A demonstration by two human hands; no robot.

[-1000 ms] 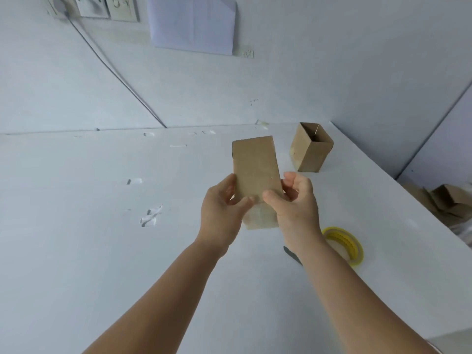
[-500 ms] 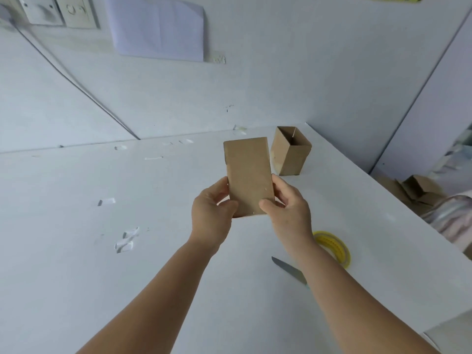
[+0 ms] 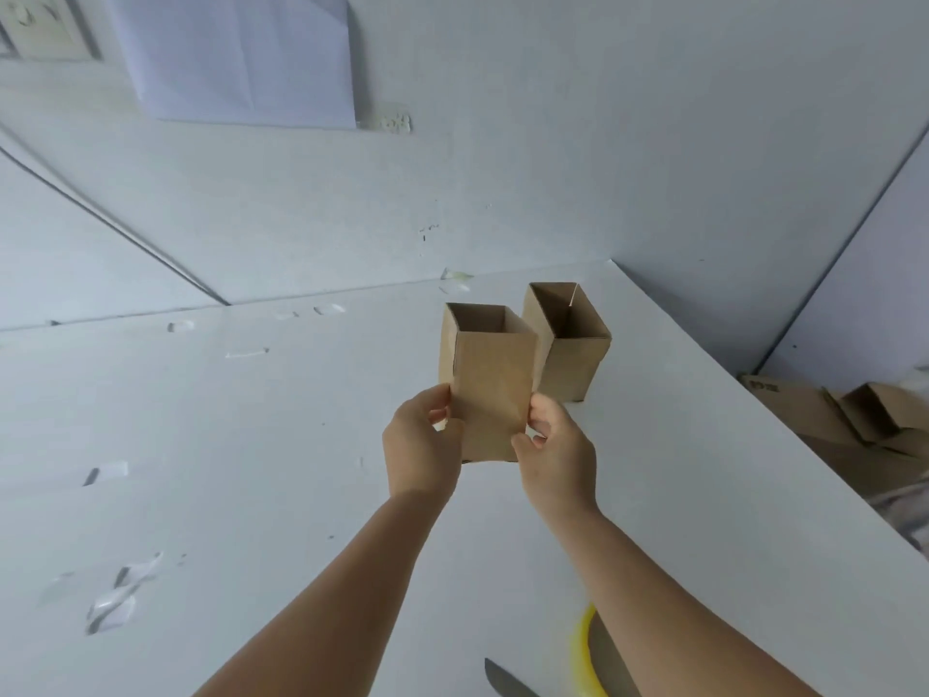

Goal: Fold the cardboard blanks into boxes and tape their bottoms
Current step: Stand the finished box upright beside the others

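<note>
White walls and a white counter frame the scene, seen from a head-worn camera looking down along two bare forearms. At the centre, both hands hold a small brown cardboard box upright above the counter, its open mouth facing up and away. The left hand grips the box's lower left edge, thumb on the near face and fingers curled round the side. The right hand grips the lower right edge the same way, thumb at the near corner and fingers wrapped behind. The box rises out of the grip, so most of its near face and the whole open top stand clear above the hands; its bottom edge shows just between the two palms.

Just behind and to the right, a second cardboard box stands upright on the counter, open at the top, close beside the held one; whether the two touch cannot be told.

Farther out, scraps of clear tape lie stuck on the counter's left half, with smaller bits nearer the wall. At the bottom edge, partly hidden by the right forearm, a yellow tape roll lies beside a grey blade. Beyond the counter's right edge, a heap of flat cardboard blanks lies lower down. On the back wall hang a creased sheet of paper and a switch plate, with a dark cable running down to the counter's rear edge.
</note>
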